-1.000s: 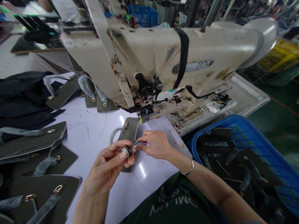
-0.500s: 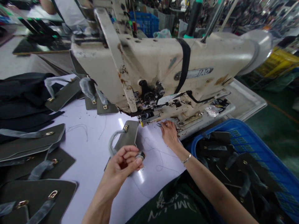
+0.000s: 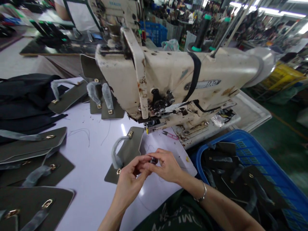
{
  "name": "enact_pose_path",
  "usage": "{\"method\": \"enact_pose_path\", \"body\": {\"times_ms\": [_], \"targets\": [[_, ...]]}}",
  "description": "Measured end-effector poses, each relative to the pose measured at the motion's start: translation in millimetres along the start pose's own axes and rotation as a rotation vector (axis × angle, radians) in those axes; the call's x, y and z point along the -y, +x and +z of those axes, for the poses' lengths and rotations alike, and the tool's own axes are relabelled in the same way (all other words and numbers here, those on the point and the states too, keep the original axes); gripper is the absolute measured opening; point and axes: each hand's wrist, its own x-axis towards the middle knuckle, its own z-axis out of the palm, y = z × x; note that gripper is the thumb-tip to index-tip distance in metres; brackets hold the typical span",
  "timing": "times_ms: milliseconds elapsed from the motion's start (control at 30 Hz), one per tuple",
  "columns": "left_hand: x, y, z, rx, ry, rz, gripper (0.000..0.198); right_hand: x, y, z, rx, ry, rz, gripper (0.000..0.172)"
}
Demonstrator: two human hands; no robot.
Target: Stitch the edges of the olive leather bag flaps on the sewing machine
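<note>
Bobbin (image 3: 153, 161), small, round and dark, is what we see in the head view, pinched between the fingertips of our left hand (image 3: 130, 181) and our right hand (image 3: 167, 166). Both hands are closed narrowly around it, nearly meeting, and our fingers hide most of it. We hold it above an olive-grey flap panel (image 3: 127, 157) with a looped grey strap and a brass ring. The panel lies flat on the white bench (image 3: 96, 150), its lower part just under our left hand. Beyond our right hand, pink-handled thread snips (image 3: 170, 135) rest on the bench near the foot of the cream sewing machine (image 3: 173, 77), whose worn head fills the upper middle of the view. A silver bangle (image 3: 201, 194) circles our right wrist. More strapped panels (image 3: 36, 144) lie on the bench to our left, beside a heap of dark fabric (image 3: 24, 102). To our right, a blue plastic crate (image 3: 262, 157) holds dark panels (image 3: 247, 173). Past the machine, a co-worker's arm (image 3: 61, 9) shows at a far bench.
</note>
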Motion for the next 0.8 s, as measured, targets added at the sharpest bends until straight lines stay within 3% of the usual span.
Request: {"method": "enact_pose_path", "body": {"times_ms": [133,300,467,567,667,800], "targets": [[-3,1,6.1,-0.072,-0.191,-0.012,0.041,-11,-2,-7,-0.092,0.105,0.049,0.035],[-4,4,13.2,-0.152,-0.324,-0.011,0.049,-6,6,-16,-0.074,0.074,-0.011,0.026],[4,3,8.9,-0.117,-0.333,-0.001,0.053,-5,55,-34,-0.385,-0.211,-0.275,0.020],[8,0,8.8,-0.056,-0.318,-0.011,0.047,-10,95,-42,-0.505,-0.463,-0.299,0.015],[11,-3,10.7,-0.049,-0.302,-0.017,0.044,-15,119,-42,-0.443,-0.682,-0.267,0.018],[14,-5,8.8,-0.050,-0.299,-0.021,0.041,-16,123,-43,-0.279,-0.786,-0.285,0.026]]}}
